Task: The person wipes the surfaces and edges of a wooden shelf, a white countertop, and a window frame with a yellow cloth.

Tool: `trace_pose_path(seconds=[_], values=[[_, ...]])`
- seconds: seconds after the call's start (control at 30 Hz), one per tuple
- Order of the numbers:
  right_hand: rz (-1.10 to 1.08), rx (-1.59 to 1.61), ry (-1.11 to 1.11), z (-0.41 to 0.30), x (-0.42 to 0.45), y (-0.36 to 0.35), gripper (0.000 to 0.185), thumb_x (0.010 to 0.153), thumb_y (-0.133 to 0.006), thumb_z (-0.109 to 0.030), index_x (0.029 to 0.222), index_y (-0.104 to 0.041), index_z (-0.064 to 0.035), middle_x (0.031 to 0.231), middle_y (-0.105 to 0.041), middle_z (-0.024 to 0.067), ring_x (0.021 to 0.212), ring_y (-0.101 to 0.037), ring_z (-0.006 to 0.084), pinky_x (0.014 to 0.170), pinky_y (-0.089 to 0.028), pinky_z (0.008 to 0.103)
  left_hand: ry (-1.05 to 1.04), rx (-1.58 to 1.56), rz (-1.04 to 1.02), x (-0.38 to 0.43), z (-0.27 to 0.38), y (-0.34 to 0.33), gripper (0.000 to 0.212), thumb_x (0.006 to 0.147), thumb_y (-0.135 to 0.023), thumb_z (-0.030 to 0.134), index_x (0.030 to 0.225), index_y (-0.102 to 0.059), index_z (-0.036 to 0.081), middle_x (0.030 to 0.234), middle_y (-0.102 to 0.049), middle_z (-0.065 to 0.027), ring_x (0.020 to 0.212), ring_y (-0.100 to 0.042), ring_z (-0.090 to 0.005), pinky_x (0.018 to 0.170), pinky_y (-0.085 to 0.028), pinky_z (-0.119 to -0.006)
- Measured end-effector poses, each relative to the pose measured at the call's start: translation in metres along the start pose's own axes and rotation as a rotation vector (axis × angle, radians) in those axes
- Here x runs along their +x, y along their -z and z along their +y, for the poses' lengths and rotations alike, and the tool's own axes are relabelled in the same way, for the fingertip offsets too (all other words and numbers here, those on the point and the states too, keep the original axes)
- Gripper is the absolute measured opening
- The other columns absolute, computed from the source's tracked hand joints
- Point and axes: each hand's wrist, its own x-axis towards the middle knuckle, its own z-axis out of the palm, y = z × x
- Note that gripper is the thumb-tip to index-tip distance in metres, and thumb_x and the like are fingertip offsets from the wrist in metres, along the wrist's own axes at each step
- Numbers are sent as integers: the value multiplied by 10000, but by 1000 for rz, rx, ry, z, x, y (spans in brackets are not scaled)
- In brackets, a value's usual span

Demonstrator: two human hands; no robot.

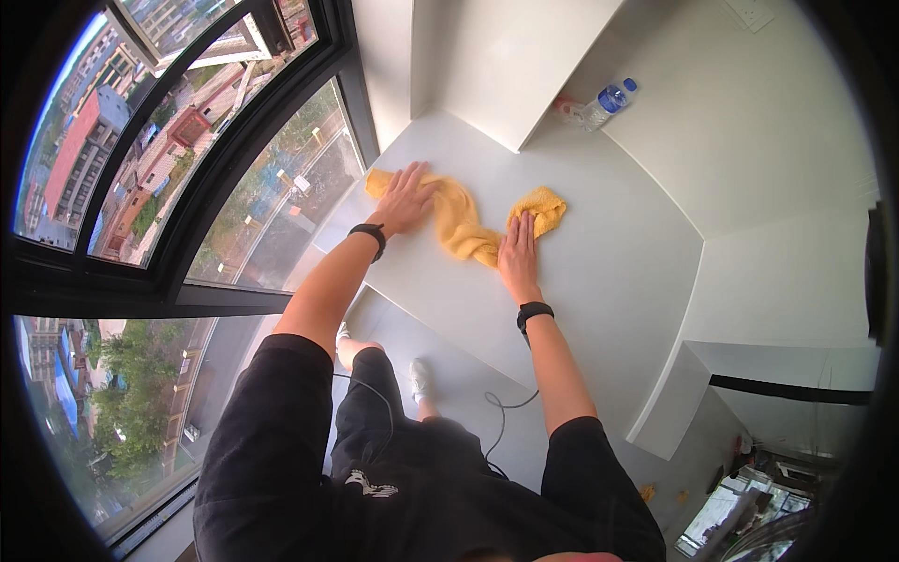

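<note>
A long yellow cloth lies in a loose, bunched S-shape across a pale grey-white surface. My left hand is palm down near the cloth's left end and holds it against the surface. Some blur shows along that hand and the cloth's middle. With fingers straight and close together, my right hand presses the cloth near its right end. The folded right end spreads out beyond those fingertips. Both palms are hidden from above.
A clear plastic bottle with a blue cap lies near the wall, beside a partly hidden reddish item. A white upright panel rises at the back. Black-framed windows stand at left. Dark cables hang near my body.
</note>
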Motion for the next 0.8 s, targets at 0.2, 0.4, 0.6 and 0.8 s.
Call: trace_pose_path(seconds=[0.2, 0.4, 0.6, 0.8], values=[[62, 138, 220, -22, 94, -31, 484, 920, -509, -132, 1321, -388, 110, 1436, -318, 283, 1374, -276, 380, 1112, -296, 421, -7, 70, 219, 93, -6, -19, 411, 946, -394, 271, 1340, -463, 178, 1448, -314, -172, 1362, -276, -352, 1125, -226, -461], [29, 184, 214, -6, 152, -62, 564, 897, -554, -165, 1347, -339, 100, 1435, -313, 267, 1368, -255, 406, 1120, -259, 475, -12, 260, 154, 141, 6, -19, 777, 711, -640, 97, 1425, -345, 180, 1451, -291, -179, 1345, -292, -344, 1080, -274, -410], [-14, 167, 201, -7, 190, -74, 639, 860, -601, -183, 1390, -310, 23, 1440, -303, 257, 1344, -269, 416, 1116, -216, 498, 109, 220, 111, 159, -12, -16, 774, 767, -643, 185, 1443, -269, 236, 1424, -279, -185, 1370, -235, -342, 1103, -210, -431], [-29, 165, 219, 8, 169, -75, 590, 921, -517, -179, 1412, -271, 35, 1467, -259, 259, 1371, -226, 411, 1126, -198, 495, 110, 275, 10, 118, 3, -10, 631, 880, -567, 337, 1450, -307, 261, 1510, -236, -83, 1405, -193, -325, 1140, -153, -523]])
